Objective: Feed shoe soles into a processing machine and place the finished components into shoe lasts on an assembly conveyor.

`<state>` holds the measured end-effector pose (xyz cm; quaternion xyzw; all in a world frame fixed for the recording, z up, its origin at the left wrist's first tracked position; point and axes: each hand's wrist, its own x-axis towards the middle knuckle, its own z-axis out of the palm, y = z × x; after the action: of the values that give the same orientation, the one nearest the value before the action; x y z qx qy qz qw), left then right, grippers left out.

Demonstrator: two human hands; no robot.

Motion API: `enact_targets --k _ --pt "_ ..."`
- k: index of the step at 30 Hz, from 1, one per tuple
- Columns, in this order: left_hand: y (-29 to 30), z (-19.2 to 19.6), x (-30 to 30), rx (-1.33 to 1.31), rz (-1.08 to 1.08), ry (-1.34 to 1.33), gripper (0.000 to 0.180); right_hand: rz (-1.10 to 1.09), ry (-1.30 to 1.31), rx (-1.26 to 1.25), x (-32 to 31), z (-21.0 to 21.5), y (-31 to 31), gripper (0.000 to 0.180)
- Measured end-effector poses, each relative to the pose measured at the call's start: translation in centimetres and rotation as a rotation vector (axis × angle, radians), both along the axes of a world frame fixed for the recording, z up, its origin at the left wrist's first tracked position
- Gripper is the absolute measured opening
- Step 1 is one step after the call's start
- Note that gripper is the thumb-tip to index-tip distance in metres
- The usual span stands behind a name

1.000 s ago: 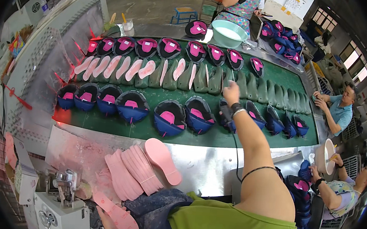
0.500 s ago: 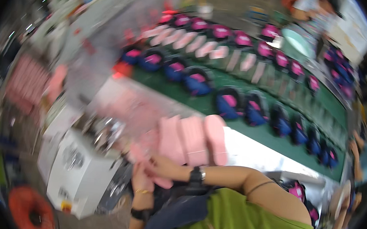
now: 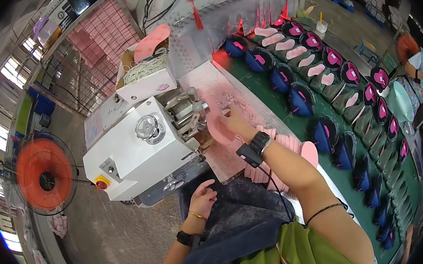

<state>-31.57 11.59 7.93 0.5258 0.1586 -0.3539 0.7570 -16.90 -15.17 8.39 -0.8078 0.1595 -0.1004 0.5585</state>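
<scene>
A pink insole (image 3: 217, 124) is held by my right hand (image 3: 234, 122), with the fingers closed on its edge. The insole lies against the metal working head (image 3: 193, 114) of a white bench machine (image 3: 142, 148); their exact contact is hard to see. My left hand (image 3: 203, 199) hangs below, in front of the machine, loosely curled with fingers apart and nothing in it. Beside my right forearm, bundled pink insoles (image 3: 258, 173) stand on the worktop (image 3: 221, 159), partly hidden by the arm. Pink scraps and dust (image 3: 239, 102) cover the worktop behind my right hand.
A green conveyor (image 3: 300, 123) at right carries blue-black shoe uppers (image 3: 302, 99), pink insoles and dark soles. A box of string (image 3: 148, 73) sits behind the machine. An orange fan (image 3: 46, 175) stands at left. Another person (image 3: 420, 75) is at far right.
My hands were together at a pink piece near the bundles; now they are apart. My right hand has the insole at the machine head, and the view has turned.
</scene>
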Motion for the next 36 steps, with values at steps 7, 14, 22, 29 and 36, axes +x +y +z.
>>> enact_targets --k 7,14,22,29,36 --pt "1.3 -0.9 0.1 0.011 -0.038 0.017 0.044 -0.070 -0.149 -0.468 -4.1 4.0 -1.9 0.034" --pt "0.4 1.2 -0.5 0.004 -0.097 -0.036 0.044 -0.060 0.029 -0.290 -1.5 3.3 -0.1 0.036" --pt "0.2 3.3 -0.5 0.117 -0.061 -0.115 0.045 -0.305 -0.101 0.138 4.3 0.1 0.2 0.030" --pt "-4.7 2.0 1.4 0.061 -0.153 -0.253 0.047 -0.384 -0.221 0.462 -7.0 3.6 -14.7 0.025" --pt "-8.4 -1.5 3.7 0.433 -0.345 -0.567 0.045 -1.092 -0.151 0.013 -31.6 2.2 -34.1 0.029"
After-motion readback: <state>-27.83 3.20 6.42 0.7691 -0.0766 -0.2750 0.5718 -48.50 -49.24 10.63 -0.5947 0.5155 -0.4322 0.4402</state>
